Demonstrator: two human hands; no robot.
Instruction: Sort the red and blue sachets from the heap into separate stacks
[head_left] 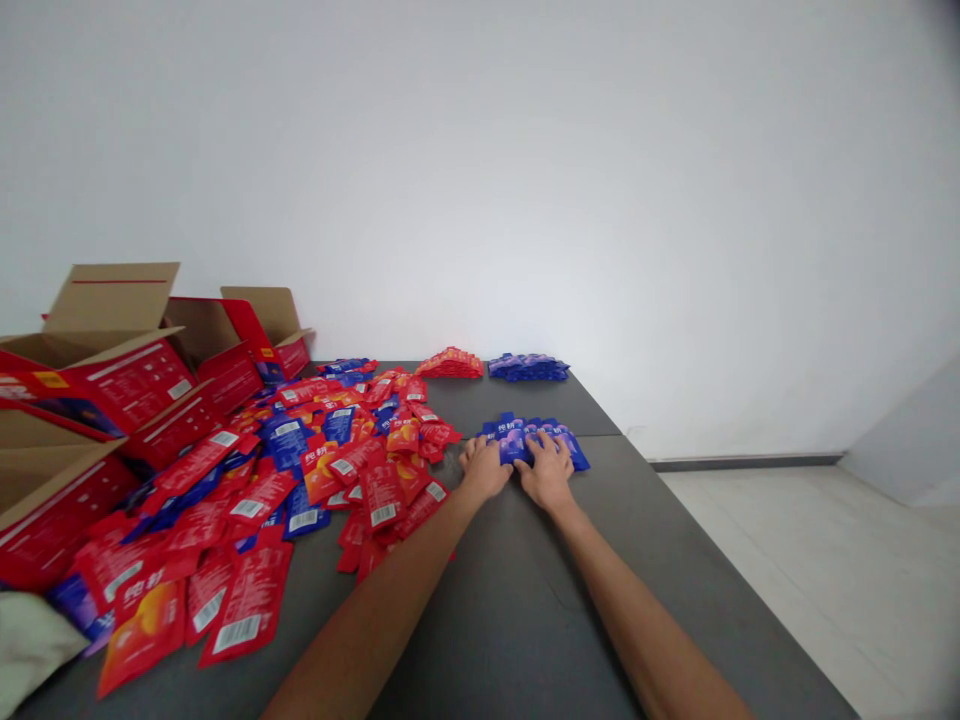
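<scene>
Behind everything stands a plain white wall, and against it runs a dark grey, flat surface with a seam across it. Near its right edge lies an overlapping row of blue-and-purple foil pouches. I rest my left hand on the left end of the row and my right hand further right along its near side, both with fingers spread a little and touching the pouches; I cannot tell whether either grips one. Beyond them, near the wall, sit a neat stack of red-and-orange pouches and, just right of it, a stack of blue pouches. To my left spreads a loose heap of red and blue pouches, beside open red cardboard boxes.
</scene>
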